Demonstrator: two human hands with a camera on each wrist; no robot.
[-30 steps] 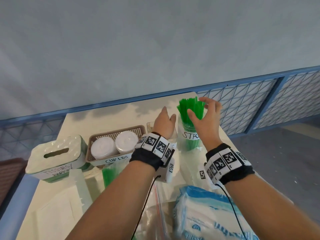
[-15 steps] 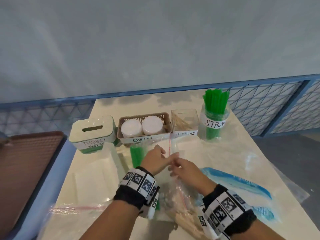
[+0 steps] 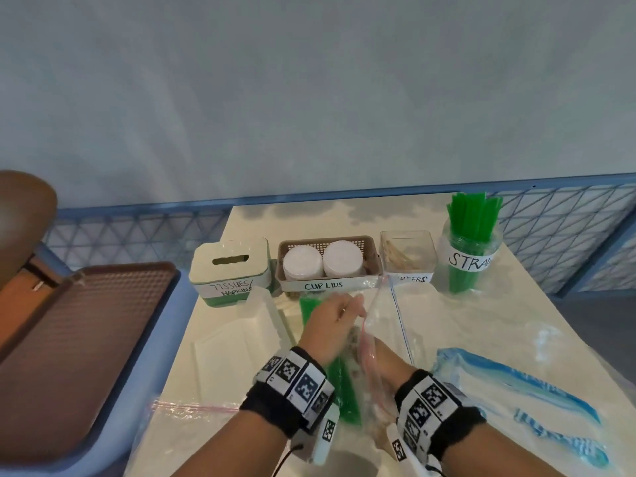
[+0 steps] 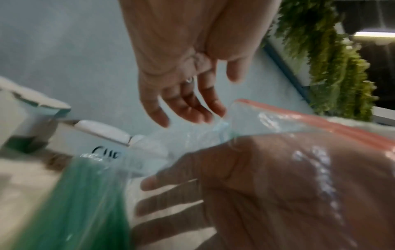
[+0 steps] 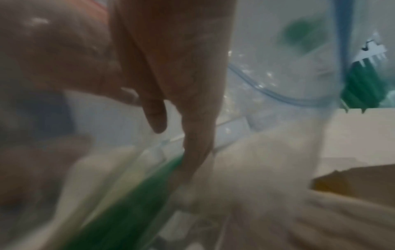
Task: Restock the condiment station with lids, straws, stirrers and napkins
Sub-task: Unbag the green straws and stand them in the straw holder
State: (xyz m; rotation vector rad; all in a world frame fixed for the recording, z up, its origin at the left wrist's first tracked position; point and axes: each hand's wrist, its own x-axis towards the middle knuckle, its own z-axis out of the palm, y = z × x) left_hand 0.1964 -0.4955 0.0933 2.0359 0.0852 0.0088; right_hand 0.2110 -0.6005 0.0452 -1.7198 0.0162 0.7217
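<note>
The left hand [image 3: 332, 323] pinches the red-zipped rim of a clear plastic zip bag [image 3: 382, 325] and holds its mouth up, likely so the right hand [image 3: 382, 368] can get in. That hand is inside with fingers extended, reaching toward pale wooden stirrers [image 5: 320, 218]; whether it grips any cannot be told. The clear square stirrer box [image 3: 407, 266] waits at the far side, between the brown basket of white cup lids [image 3: 370, 266] and the jar of green straws [image 3: 471, 246].

Soft, even, bluish light; head view sharp but edge-warped, both wrist views heavily motion-blurred
</note>
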